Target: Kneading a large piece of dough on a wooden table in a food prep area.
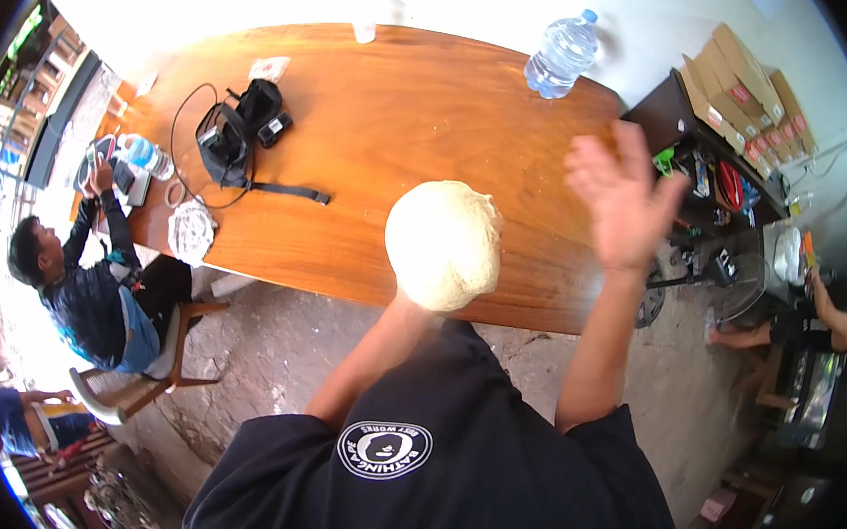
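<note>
A large round ball of pale dough [443, 244] is raised above the near edge of the long wooden table [405, 114]. My left hand is underneath it and hidden by it; only my left forearm [372, 355] shows, rising to the ball. To the right of the dough, my right hand [623, 196] is lifted with its fingers spread and its palm turned toward the ball. It holds nothing, is slightly blurred and stays apart from the dough.
A clear water bottle [562, 55] stands at the table's far right. A black pouch with strap and cable [240, 131] lies at the left. A person [93, 288] sits at the table's left end. Cardboard boxes [746, 86] top a dark shelf on the right.
</note>
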### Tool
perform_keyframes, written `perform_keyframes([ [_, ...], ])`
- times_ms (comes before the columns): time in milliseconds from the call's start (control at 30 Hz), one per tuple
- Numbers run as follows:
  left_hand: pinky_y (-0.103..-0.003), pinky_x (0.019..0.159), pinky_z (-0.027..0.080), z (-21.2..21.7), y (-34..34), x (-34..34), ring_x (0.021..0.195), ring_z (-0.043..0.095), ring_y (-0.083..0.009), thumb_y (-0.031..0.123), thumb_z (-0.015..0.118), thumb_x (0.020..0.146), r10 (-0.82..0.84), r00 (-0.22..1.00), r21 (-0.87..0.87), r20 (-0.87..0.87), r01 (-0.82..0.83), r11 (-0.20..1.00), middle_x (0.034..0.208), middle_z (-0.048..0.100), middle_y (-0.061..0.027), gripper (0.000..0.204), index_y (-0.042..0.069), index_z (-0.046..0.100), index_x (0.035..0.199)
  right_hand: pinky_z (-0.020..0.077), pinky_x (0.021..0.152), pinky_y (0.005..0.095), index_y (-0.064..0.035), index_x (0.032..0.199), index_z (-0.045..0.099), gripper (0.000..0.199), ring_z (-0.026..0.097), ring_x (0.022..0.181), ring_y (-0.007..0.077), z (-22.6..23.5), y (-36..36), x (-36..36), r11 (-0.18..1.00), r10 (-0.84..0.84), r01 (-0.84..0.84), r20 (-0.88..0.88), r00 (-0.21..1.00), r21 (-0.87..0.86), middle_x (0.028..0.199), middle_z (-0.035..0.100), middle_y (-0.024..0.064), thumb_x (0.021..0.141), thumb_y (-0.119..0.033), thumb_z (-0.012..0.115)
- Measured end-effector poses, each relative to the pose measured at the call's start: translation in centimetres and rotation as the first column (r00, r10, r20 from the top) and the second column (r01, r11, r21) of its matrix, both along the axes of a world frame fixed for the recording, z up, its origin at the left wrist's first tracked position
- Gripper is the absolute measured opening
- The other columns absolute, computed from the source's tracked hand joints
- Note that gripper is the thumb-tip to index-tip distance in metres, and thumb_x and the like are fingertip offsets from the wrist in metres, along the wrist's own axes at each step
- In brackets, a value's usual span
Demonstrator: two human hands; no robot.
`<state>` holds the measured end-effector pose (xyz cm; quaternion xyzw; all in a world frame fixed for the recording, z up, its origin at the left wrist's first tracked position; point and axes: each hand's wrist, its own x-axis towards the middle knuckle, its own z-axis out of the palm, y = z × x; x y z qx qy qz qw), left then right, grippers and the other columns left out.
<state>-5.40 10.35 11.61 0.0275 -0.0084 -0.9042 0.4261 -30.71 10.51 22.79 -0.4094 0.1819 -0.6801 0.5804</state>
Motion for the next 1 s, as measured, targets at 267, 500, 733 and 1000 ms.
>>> perform_keyframes([
  [267, -0.04, 0.097, 0.055, -3.9, -1.1, -0.6, 0.119, 0.061, -0.0245, 0.033, 0.053, 0.102, 0.228, 0.95, -0.13, 0.213, -0.204, 0.97, 0.132, 0.061, -0.0106, 0.044, 0.009, 0.053, 0.138, 0.0349, 0.114, 0.0444, 0.0104, 0.143, 0.038, 0.058, 0.046, 0.135, 0.0363, -3.8, 2.9, 10.3, 0.674, -0.738, 0.561, -0.482, 0.473, -0.482, 0.142, 0.051, 0.0249, 0.106, -0.033, 0.028],
  [500, -0.036, 0.095, 0.051, -4.1, 0.2, -1.1, 0.119, 0.057, -0.0218, 0.033, 0.048, 0.103, 0.082, 0.996, -0.177, 0.034, -0.074, 0.981, 0.131, 0.058, -0.0094, 0.042, 0.01, 0.049, 0.139, 0.0375, 0.113, 0.0425, 0.0024, 0.13, 0.055, 0.05, 0.052, 0.13, 0.0289, -7.0, 2.6, 10.4, 0.572, -0.779, 0.232, -0.609, -0.149, -0.787, 0.135, 0.057, 0.0217, 0.104, -0.036, 0.036],
  [733, -0.038, 0.106, 0.046, -8.5, 0.4, -0.3, 0.132, 0.049, -0.0254, 0.034, 0.053, 0.102, -0.129, 0.962, -0.252, -0.239, 0.067, 0.965, 0.143, 0.051, -0.0123, 0.052, 0.01, 0.041, 0.147, 0.0286, 0.117, 0.0397, 0.0021, 0.138, 0.05, 0.047, 0.045, 0.134, 0.0268, -11.1, 2.1, 9.9, 0.92, -0.359, 0.391, -0.479, 0.801, -0.036, 0.143, 0.052, 0.0159, 0.106, -0.03, 0.037],
  [1000, -0.042, 0.121, 0.022, -4.0, 0.5, -3.0, 0.149, 0.024, -0.0291, 0.057, 0.029, 0.104, 0.192, 0.565, -0.335, 0.802, 0.16, 0.929, 0.163, 0.021, -0.0122, 0.07, 0.009, 0.031, 0.155, 0.0345, 0.115, 0.0393, -0.0107, 0.151, 0.033, 0.086, 0.039, 0.14, 0.0279, -17.1, 4.2, 12.0, 0.826, -0.056, -0.344, 0.672, 0.739, 0.447, 0.156, 0.035, 0.0121, 0.093, -0.074, 0.038],
])
